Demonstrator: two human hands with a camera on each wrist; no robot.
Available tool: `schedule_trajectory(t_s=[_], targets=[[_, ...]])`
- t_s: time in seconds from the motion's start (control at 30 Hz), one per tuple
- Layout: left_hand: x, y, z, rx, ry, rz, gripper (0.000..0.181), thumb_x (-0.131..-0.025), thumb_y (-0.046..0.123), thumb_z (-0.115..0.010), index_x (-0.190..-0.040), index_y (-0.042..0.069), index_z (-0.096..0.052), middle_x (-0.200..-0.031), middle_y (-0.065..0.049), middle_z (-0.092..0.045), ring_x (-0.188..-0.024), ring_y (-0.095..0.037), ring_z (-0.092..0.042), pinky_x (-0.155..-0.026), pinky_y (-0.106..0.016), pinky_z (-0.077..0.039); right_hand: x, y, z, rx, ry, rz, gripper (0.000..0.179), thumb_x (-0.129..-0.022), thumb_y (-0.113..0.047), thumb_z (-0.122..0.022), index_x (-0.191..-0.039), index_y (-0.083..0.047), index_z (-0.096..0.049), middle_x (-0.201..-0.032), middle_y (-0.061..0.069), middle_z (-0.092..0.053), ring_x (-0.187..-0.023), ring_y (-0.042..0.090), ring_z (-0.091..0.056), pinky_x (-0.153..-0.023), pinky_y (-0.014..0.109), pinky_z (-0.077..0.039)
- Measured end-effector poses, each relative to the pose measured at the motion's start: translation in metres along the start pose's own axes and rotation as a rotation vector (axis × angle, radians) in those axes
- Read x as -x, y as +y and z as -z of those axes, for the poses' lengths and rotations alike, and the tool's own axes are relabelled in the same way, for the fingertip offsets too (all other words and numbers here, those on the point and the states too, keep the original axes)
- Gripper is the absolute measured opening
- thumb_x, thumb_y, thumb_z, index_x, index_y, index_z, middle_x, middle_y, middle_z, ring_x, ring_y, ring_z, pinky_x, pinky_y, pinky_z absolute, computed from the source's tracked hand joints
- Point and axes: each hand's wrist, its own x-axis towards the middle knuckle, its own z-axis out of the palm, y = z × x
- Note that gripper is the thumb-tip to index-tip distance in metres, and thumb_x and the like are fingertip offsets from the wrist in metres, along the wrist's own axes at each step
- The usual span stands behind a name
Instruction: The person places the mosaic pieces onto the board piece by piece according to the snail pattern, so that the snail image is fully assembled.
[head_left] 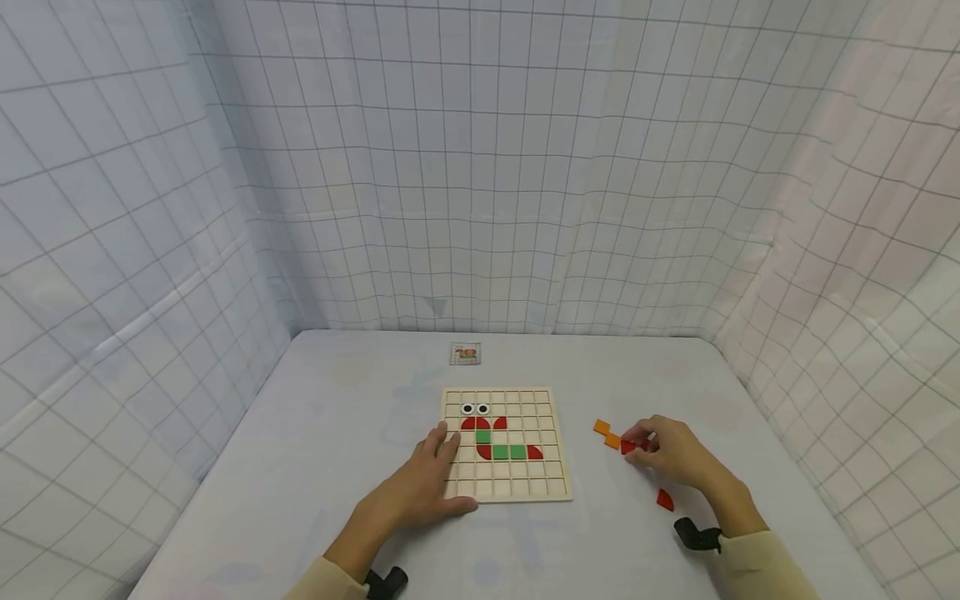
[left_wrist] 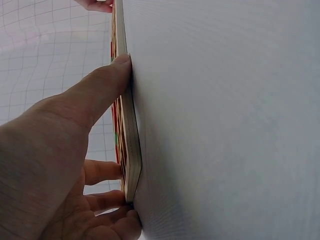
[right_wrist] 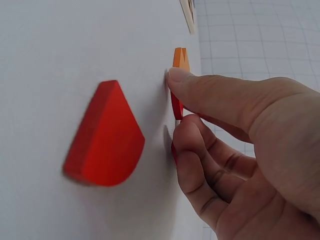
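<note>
My left hand (head_left: 426, 485) lies at the near-left corner of a pale wooden grid board (head_left: 525, 487), fingers spread along the left side and thumb at the front edge. In the left wrist view the thumb presses the side of the board (left_wrist: 131, 150). To the right of the board, my right hand (head_left: 673, 450) pinches a red quarter-round tile (right_wrist: 176, 107) low over the table between thumb and fingers. Another red tile (head_left: 647, 445) is partly hidden by that hand. Closer to the wrist lies a loose red quarter-round tile (head_left: 665, 500).
Two orange tiles (head_left: 602, 427) lie just left of the right hand. On the board are two eye pieces (head_left: 476, 409), several red quarter-round tiles and several green squares (head_left: 500, 452). A small picture card (head_left: 465, 353) lies behind the board. White gridded curtains (head_left: 480, 167) surround the table.
</note>
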Motion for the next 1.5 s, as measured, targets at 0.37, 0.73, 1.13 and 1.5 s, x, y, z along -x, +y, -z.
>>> schedule_trajectory(t_s=[0.37, 0.73, 1.13, 1.5], targets=[[-0.0009, -0.0002, -0.0007, -0.003, 0.001, -0.001, 0.118, -0.095, 0.059, -0.095, -0.180, -0.001, -0.039, -0.191, -0.027, -0.026, -0.175, -0.051, -0.035, -0.133, -0.066, -0.048, -0.0028, -0.0026, -0.0015, 0.013, 0.006, -0.015, 0.015, -0.100, -0.015, -0.094, -0.112, -0.011, -0.085, -0.105, 0.001, -0.075, -0.095, 0.017, -0.067, -0.080, 0.024, -0.058], [0.0011, 0.0025, 0.0022, -0.003, 0.006, 0.000, 0.118, -0.095, 0.059, -0.095, -0.179, -0.001, -0.039, -0.191, -0.026, -0.026, -0.175, -0.050, -0.036, -0.133, -0.064, -0.049, -0.0031, -0.0052, -0.0051, -0.020, 0.026, -0.023, 0.019, -0.097, -0.014, -0.097, -0.108, -0.013, -0.081, -0.095, -0.002, -0.071, -0.088, 0.015, -0.062, -0.072, 0.024, -0.051], [0.0028, 0.0020, 0.0018, 0.009, 0.009, -0.011, 0.117, -0.095, 0.058, -0.095, -0.179, -0.002, -0.039, -0.191, -0.027, -0.025, -0.175, -0.050, -0.036, -0.133, -0.064, -0.048, -0.0046, -0.0041, -0.0063, -0.007, 0.043, 0.023, 0.020, -0.097, -0.013, -0.096, -0.105, -0.013, -0.077, -0.095, -0.005, -0.076, -0.084, 0.010, -0.064, -0.074, 0.022, -0.055], [0.0025, 0.0018, 0.0017, 0.002, 0.013, -0.020, 0.117, -0.095, 0.058, -0.095, -0.179, -0.002, -0.039, -0.190, -0.028, -0.026, -0.174, -0.051, -0.037, -0.133, -0.064, -0.049, -0.0045, -0.0076, -0.0083, -0.033, 0.063, 0.047, 0.014, -0.100, -0.010, -0.092, -0.107, -0.014, -0.080, -0.100, -0.004, -0.080, -0.088, 0.008, -0.070, -0.080, 0.021, -0.060]])
